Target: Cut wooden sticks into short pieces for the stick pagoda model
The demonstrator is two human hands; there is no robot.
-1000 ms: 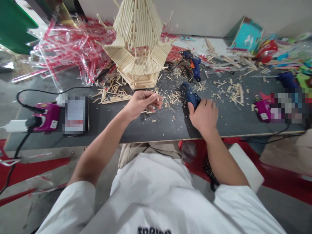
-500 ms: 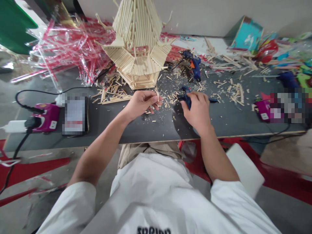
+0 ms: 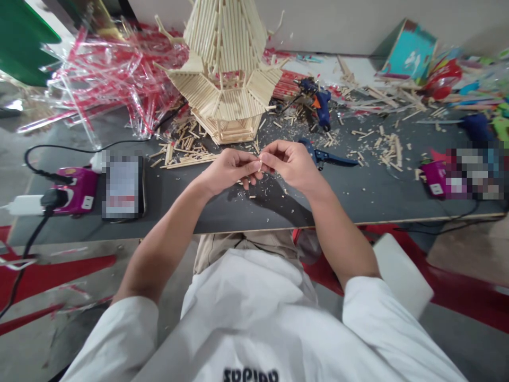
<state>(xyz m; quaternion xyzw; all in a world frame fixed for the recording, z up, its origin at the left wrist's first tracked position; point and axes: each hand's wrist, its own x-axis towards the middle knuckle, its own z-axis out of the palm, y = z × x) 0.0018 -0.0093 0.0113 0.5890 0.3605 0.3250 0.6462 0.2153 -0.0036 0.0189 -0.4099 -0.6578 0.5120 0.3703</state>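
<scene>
My left hand (image 3: 233,168) pinches a small piece of wooden stick (image 3: 260,162), mostly hidden behind fingertips. My right hand (image 3: 292,163) meets it there, thumb and finger closed at the same little piece. Just beyond the hands stands a pagoda-like model (image 3: 234,106) built of thin wooden sticks, with flared roof panels. Dark blue hand cutters (image 3: 334,158) lie on the table right of my right hand, untouched, their front end partly covered by it. Short stick offcuts (image 3: 186,139) are scattered around the model's base.
A blue glue gun (image 3: 323,109) lies behind the cutters. Red and clear plastic wrappers (image 3: 119,79) heap at the back left. A phone (image 3: 122,185) and a purple power adapter (image 3: 77,191) with cables sit at left. More stick scraps (image 3: 392,151) lie at right.
My right hand has let go of the cutters and moved left to my left hand, closing at the small stick piece. The cutters now lie on the table. My left hand stays in place.
</scene>
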